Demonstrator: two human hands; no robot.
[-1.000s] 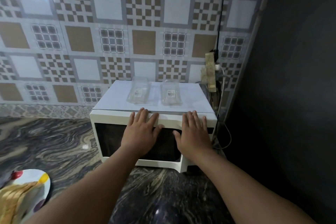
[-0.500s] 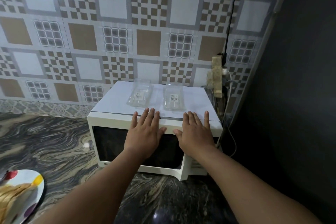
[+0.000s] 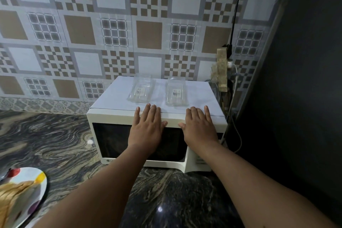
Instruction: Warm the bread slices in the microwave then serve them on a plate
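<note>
A white microwave (image 3: 111,116) with a dark glass door stands on the marbled counter against the tiled wall; its door looks closed. My left hand (image 3: 147,129) lies flat on the door's upper part, fingers straight and reaching over the top front edge. My right hand (image 3: 199,130) lies flat beside it in the same way, further right. At the bottom left a white plate (image 3: 35,190) with coloured spots holds brown-crusted bread slices (image 3: 13,192), partly cut off by the frame edge.
Two clear plastic containers (image 3: 141,89) (image 3: 175,91) with barcode labels lie on the microwave's top. A socket strip with cables (image 3: 223,72) hangs to the right. A dark wall (image 3: 296,79) closes off the right side. The dark marbled counter (image 3: 55,139) stretches left.
Both hands have stayed flat on the microwave's front, sliding slightly upward over the top edge. The view has shifted a little, so the plate sits lower left.
</note>
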